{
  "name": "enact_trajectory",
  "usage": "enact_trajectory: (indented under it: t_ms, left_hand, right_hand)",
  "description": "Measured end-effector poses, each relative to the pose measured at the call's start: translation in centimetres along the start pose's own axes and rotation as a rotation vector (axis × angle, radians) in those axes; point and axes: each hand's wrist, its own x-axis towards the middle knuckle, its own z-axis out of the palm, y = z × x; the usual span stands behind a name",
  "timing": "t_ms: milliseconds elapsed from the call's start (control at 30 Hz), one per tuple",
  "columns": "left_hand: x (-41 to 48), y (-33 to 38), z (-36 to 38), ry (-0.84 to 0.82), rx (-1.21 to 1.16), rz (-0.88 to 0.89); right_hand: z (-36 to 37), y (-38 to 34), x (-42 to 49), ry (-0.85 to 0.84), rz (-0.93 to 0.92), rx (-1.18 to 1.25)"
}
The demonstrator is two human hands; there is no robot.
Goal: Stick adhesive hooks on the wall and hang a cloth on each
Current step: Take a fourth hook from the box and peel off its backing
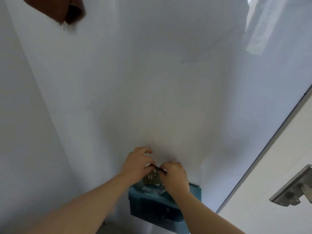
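head view: left hand (137,163) and right hand (176,177) both pinch a hook (151,178) above the box (152,206); cloth (55,9) hangs at the wall's (152,78) top-left corner.

Adhesive hook (152,177) is mostly covered by the fingers of the left hand (136,164) and right hand (175,176) that pinch it. Only a blurred silvery patch and a thin dark edge are seen, shape not resolved. Blue box (148,205) is partly hidden under the right forearm; its contents are smeared, not identifiable. Both forearms are cut by the bottom edge. Brown cloth (57,9) is cropped by the top edge, hanging point not shown. Metal handle (293,188) is clipped by the right edge. Reflection (256,31) on the glossy wall (152,81) is too blurred to be read.
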Motion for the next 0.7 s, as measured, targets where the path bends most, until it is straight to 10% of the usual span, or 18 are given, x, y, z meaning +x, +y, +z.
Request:
enact_trajectory:
  t_ms: [700]
  left_hand:
    - [2.3, 3.5, -6.0, 0.093, -0.906, -0.714]
  right_hand:
    - [-4.6, -4.4, 2.1, 0.083, 0.18, 0.895]
